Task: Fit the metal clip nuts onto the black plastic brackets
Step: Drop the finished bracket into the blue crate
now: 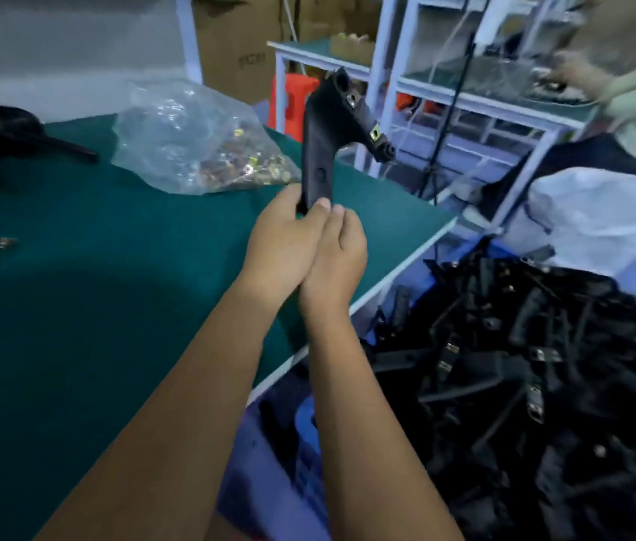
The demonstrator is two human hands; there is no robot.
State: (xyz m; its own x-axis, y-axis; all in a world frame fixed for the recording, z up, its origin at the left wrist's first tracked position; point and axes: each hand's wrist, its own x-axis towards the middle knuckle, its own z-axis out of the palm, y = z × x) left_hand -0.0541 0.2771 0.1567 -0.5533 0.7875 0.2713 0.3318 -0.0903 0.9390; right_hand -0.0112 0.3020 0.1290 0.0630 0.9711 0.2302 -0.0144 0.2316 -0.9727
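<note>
Two forearms reach forward; the left hand (281, 236) grips the lower end of the black bracket (328, 138), thumb curled on its face, while the right hand (338, 251) closes beside it, contents hidden. The bracket stands upright above the desk (74, 306), two clip nuts (353, 99) seated on its upper arm. Left of the bracket lies the bag of clip nuts (199, 142); right of it, below, a heap of finished brackets (523, 365). Judged: check both clips sit flush before release to the heap.

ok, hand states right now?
Left hand: pinching the black bracket's lower end.
Right hand: beside the left; grip cannot be told.
</note>
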